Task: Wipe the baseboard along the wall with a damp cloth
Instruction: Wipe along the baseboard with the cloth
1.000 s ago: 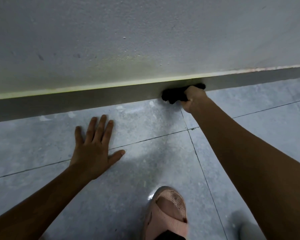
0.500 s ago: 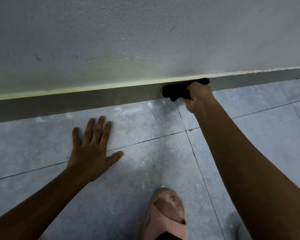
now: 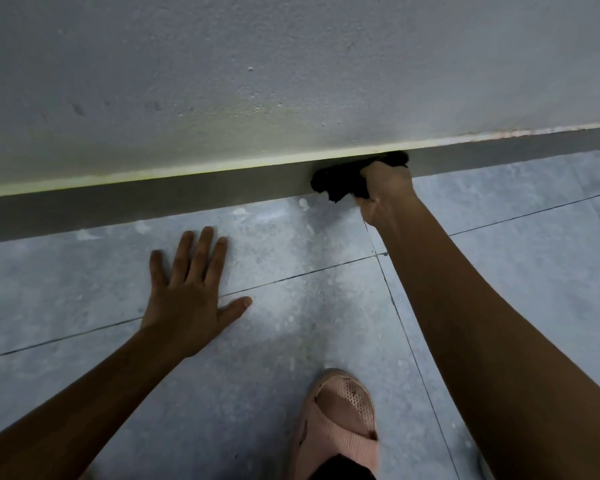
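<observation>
A dark grey baseboard [image 3: 153, 199] runs across the view at the foot of a pale rough wall [image 3: 257, 81]. My right hand [image 3: 385, 188] is closed on a bunched black cloth [image 3: 340, 180] and presses it against the baseboard right of centre. Part of the cloth sticks out to the left of my fist and a bit shows above it. My left hand [image 3: 191, 296] lies flat on the grey floor tiles, fingers spread, holding nothing, a little short of the baseboard.
The floor is grey tile [image 3: 291, 323] with dark grout lines and pale smears near the baseboard. A foot in a pink slipper [image 3: 340, 424] stands at the bottom centre, between my arms.
My right hand with the cloth has slid slightly left along the baseboard and dropped a little since half a second ago. My left hand has stayed planted on the floor.
</observation>
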`<state>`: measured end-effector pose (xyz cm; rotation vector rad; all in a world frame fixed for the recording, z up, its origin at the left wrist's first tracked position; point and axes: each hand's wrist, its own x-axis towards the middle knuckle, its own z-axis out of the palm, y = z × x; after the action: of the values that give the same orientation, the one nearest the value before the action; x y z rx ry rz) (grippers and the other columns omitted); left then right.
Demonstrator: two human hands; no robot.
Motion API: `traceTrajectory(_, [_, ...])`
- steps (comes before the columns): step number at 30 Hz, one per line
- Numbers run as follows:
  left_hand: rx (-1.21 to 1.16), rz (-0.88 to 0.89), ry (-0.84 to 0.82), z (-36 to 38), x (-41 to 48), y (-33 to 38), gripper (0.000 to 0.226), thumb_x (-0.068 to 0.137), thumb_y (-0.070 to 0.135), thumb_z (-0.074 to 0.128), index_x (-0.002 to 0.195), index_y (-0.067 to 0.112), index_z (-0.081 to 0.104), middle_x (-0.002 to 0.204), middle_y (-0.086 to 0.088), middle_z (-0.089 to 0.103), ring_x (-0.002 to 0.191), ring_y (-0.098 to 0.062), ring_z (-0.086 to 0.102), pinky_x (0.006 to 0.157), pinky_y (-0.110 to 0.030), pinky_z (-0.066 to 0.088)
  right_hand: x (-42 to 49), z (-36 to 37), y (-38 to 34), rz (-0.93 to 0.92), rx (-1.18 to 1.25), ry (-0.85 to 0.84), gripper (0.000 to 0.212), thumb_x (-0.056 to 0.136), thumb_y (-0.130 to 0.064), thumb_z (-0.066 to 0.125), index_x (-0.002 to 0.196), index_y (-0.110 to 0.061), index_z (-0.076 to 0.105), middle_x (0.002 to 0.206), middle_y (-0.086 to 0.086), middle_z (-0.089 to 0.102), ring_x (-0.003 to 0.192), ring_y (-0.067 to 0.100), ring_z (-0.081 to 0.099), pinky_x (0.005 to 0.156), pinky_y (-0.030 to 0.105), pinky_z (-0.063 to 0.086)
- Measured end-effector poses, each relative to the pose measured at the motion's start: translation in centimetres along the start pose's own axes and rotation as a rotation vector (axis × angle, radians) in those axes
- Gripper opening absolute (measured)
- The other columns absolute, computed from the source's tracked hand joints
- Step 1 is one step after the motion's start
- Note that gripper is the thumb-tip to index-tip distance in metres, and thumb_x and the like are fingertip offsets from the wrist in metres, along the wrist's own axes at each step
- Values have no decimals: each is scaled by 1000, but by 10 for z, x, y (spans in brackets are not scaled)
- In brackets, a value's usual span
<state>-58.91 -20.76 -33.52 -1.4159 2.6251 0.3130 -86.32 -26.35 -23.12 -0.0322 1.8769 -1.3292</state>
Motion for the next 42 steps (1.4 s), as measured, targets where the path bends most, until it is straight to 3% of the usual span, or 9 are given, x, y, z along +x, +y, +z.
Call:
traceTrajectory(5, [-1, 1, -4, -1, 0, 0, 91, 83, 74, 11, 149, 11, 16, 156, -16, 16, 142, -37, 16, 106, -65, 16, -3, 13, 16, 6, -236, -19, 35, 89, 6, 42, 124, 0, 46, 112, 15, 56, 94, 27, 59, 87, 34, 51])
traceTrajectory(9, [-14, 4, -1, 0, 0, -1, 91, 83, 74, 14, 149, 11, 17, 157, -15, 15, 143, -36, 14, 105, -66, 17, -13, 21, 17, -9, -146, -155, 19, 86, 13, 39, 95, 3, 53, 96, 13, 53, 83, 25, 51, 71, 30, 49])
traceTrajectory(16, [-9, -6, -11, -1, 0, 0, 93, 82, 75, 12, 149, 11, 16, 157, -15, 13, 143, -35, 12, 106, -65, 14, 7, 6, 15, -136, -306, 104, 35, 83, 6, 44, 117, 3, 52, 117, 20, 58, 87, 28, 59, 73, 31, 52])
traceTrajectory(23, [-18, 9, -4, 0, -1, 0, 92, 83, 74, 15, 149, 11, 16, 157, -15, 13, 143, -36, 13, 105, -66, 16, -9, 14, 20, -31, -213, -168, 19, 88, 11, 43, 94, -3, 53, 103, 16, 58, 95, 28, 58, 82, 34, 50])
traceTrajectory(26, [-14, 4, -8, 0, 0, 0, 92, 83, 74, 13, 150, 11, 15, 157, -15, 12, 143, -36, 12, 106, -66, 16, 2, 4, 8, -101, -212, -32, 17, 85, 10, 44, 87, -5, 52, 108, 21, 61, 99, 33, 62, 89, 44, 53])
traceTrajectory(29, [-11, 1, -17, -1, 0, 0, 92, 83, 74, 13, 149, 10, 16, 157, -15, 14, 143, -36, 14, 105, -67, 17, 10, 0, 6, -57, -328, 53, 19, 86, 3, 47, 104, -2, 51, 116, 20, 58, 99, 34, 60, 90, 49, 53])
traceTrajectory(32, [-10, 5, -20, -2, 0, 1, 92, 84, 74, 13, 149, 10, 18, 156, -16, 15, 142, -37, 16, 104, -66, 18, -2, 11, 13, 21, -342, -61, 30, 89, 4, 43, 119, 2, 49, 118, 18, 56, 106, 33, 56, 95, 41, 49])
traceTrajectory(38, [-11, 5, -2, -2, -1, 0, 92, 83, 74, 13, 150, 12, 13, 158, -14, 10, 144, -35, 10, 107, -65, 14, -41, 4, 11, 63, -140, -331, 25, 89, 14, 39, 103, 1, 54, 89, 16, 59, 82, 26, 60, 75, 36, 53])
traceTrajectory(42, [-19, -4, 1, -3, -2, 2, 91, 83, 73, 14, 149, 11, 17, 157, -15, 14, 143, -36, 14, 106, -65, 15, -41, -39, -1, -135, -521, -94, 21, 87, 6, 42, 99, -5, 57, 92, 18, 62, 88, 32, 62, 78, 41, 54])
